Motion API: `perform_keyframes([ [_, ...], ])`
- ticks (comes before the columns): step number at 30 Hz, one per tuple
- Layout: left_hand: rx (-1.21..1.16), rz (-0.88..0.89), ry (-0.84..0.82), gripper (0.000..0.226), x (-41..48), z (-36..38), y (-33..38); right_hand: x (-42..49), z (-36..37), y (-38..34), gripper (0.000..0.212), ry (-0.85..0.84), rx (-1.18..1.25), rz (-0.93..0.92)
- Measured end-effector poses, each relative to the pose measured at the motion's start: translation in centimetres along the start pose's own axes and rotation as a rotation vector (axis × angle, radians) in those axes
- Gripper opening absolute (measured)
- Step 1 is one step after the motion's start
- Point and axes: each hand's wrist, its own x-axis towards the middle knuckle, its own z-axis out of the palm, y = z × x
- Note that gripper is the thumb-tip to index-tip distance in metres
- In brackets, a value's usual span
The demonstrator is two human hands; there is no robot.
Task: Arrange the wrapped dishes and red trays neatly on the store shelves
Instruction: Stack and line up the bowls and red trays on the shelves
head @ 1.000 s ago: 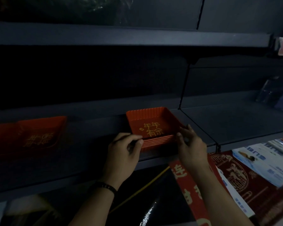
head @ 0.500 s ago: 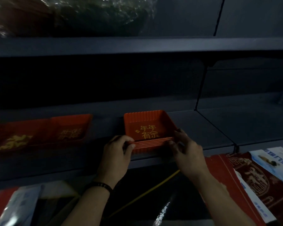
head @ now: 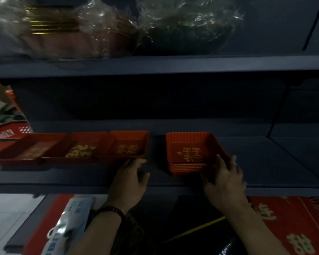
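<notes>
Work looks partly done: three red trays [head: 72, 148] line the middle shelf [head: 63, 178], wrapped dishes [head: 182, 28] sit above, and the right hand [head: 225, 178] grips a tray stack [head: 188, 153] not yet flush with that row, the left hand [head: 129, 178] loosely curled, holding nothing.

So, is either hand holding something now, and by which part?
The right hand grips the stack of red trays at its front right corner. The left hand reaches the next tray's front edge; a grip cannot be told.
</notes>
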Motion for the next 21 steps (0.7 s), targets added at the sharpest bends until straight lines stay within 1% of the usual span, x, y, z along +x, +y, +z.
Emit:
perform_keyframes([
  [3, 0.11, -0.09, 0.046, 0.047, 0.2, -1.8, -3.0, -1.3, 0.9, -2.4, 0.078, 0.152, -0.103, -0.123],
  [4, 0.141, -0.122, 0.056, 0.051, 0.4, -2.3, -4.0, -1.7, 1.3, -3.1, 0.075, 0.173, -0.125, -0.175],
  [6, 0.165, -0.186, 0.072, 0.058, 0.9, -3.2, -5.5, -2.2, 2.2, -4.5, 0.065, 0.143, -0.09, -0.317],
  [8, 0.172, -0.217, 0.085, 0.065, 1.1, -3.8, -6.2, -2.4, 3.4, -5.6, 0.049, 0.066, 0.014, -0.441],
  [10, 0.208, -0.203, 0.075, 0.067, 1.1, -3.9, -5.8, -2.6, 4.6, -6.6, 0.041, 0.005, 0.052, -0.497],
  [13, 0.228, -0.139, 0.035, 0.068, 1.5, -3.1, -4.3, -2.6, 6.1, -7.2, 0.041, -0.052, 0.057, -0.502],
  [16, 0.277, -0.178, -0.02, 0.069, 2.1, -2.1, -3.1, -2.4, 7.0, -7.5, 0.042, -0.09, 0.044, -0.505],
  [18, 0.304, -0.215, -0.063, 0.063, 2.3, -1.8, -2.6, -2.1, 7.4, -7.5, 0.042, -0.096, 0.042, -0.517],
  [21, 0.292, -0.216, -0.047, 0.049, 2.4, -2.1, -2.4, -1.7, 7.8, -7.5, 0.041, -0.085, 0.052, -0.511],
])
